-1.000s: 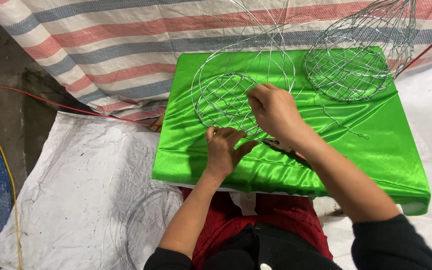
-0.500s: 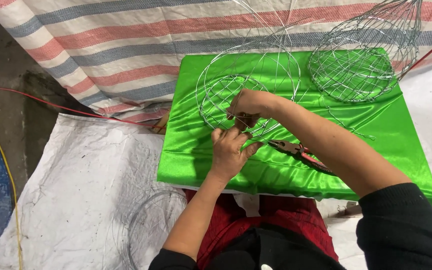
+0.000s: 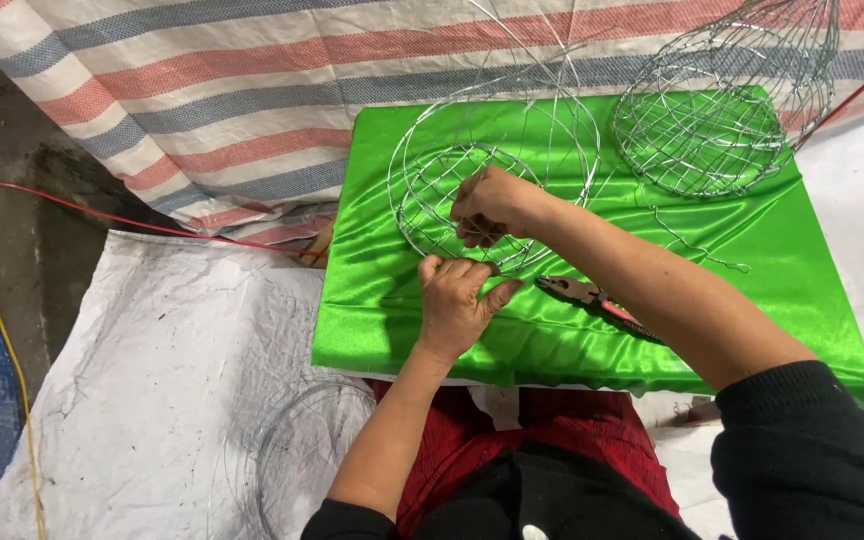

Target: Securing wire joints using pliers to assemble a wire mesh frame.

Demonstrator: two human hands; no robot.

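Two wire baskets on shiny green cloth board (image 3: 752, 300): unfinished wire frame (image 3: 482, 190) at centre, finished round basket (image 3: 712, 130) top right, empty. Your left hand (image 3: 457, 300) pinches frame's near rim; your right hand (image 3: 492, 205) grips thin wire inside frame. One pair of red-handled pliers (image 3: 592, 298) beside wrist.

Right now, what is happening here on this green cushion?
A person sits with a green satin-covered pad across the lap and works on a round wire frame lying on it. The right hand pinches wire inside the frame, and the left hand presses on its near rim. Pliers lie on the pad, untouched. A wire basket stands at the pad's far corner.
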